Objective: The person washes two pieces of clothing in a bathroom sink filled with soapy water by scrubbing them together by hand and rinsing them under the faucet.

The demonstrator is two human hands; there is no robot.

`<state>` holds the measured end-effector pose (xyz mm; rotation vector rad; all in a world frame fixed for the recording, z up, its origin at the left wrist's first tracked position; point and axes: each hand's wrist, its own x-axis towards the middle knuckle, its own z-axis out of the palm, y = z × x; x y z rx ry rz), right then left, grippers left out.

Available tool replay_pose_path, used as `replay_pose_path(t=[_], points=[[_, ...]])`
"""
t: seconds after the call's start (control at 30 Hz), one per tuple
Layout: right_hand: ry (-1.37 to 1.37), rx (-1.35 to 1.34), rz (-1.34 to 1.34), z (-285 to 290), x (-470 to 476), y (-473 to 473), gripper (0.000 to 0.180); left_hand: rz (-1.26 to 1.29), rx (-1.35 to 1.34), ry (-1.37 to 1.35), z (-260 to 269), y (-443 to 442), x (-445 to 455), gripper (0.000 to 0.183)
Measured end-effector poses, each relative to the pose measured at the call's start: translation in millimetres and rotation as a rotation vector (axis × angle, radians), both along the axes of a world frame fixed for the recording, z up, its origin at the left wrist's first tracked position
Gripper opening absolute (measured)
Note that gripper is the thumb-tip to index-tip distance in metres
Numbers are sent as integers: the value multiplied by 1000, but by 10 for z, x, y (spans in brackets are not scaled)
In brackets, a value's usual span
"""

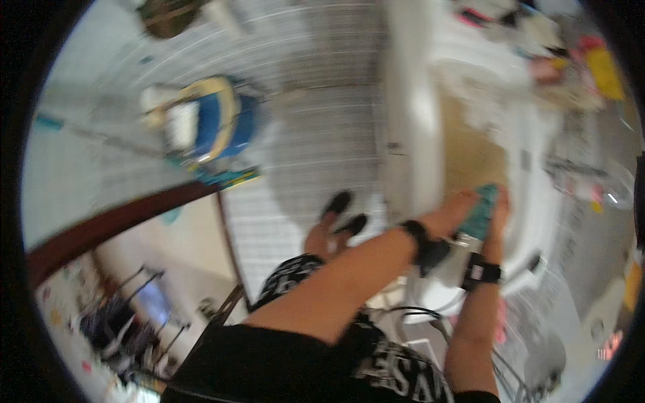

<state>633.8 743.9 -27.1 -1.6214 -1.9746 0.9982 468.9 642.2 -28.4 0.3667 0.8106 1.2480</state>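
Note:
My left hand (456, 209) and my right hand (500, 206) are close together over the near end of a white bathtub (421, 166). Between them is a teal cloth (478, 214), gripped from both sides; blur hides the fingertips. Brownish water (466, 136) with pale foam at its far part lies in the tub beyond my hands. Each wrist wears a black strap.
A blue and cream container (216, 121) stands on the tiled floor (327, 116) at the left. A dark brown door edge (126, 216) crosses the lower left. Assorted bottles and packets line the tub's right side. My feet in dark footwear are beside the tub.

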Motion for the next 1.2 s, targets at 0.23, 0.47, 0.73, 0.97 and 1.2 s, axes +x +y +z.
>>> replay_pose_path(t=[0.23,0.47,0.73,0.97,1.2], points=[[1371,-612,-480,1112,1,-437,35,40,-234,-319,629,10,-214,43],[1306,-435,-606,1233,-106,-530,38,-43,-175,-521,557,-50,-354,49],[174,137,38,1443,-837,-1306,36,-14,-295,-702,788,-12,-482,42],[-112,192,-79,1074,-1029,-937,21,-26,-321,-579,533,-72,-287,34],[45,234,-166,944,-970,-788,26,-7,-336,-518,575,-64,-317,27]])
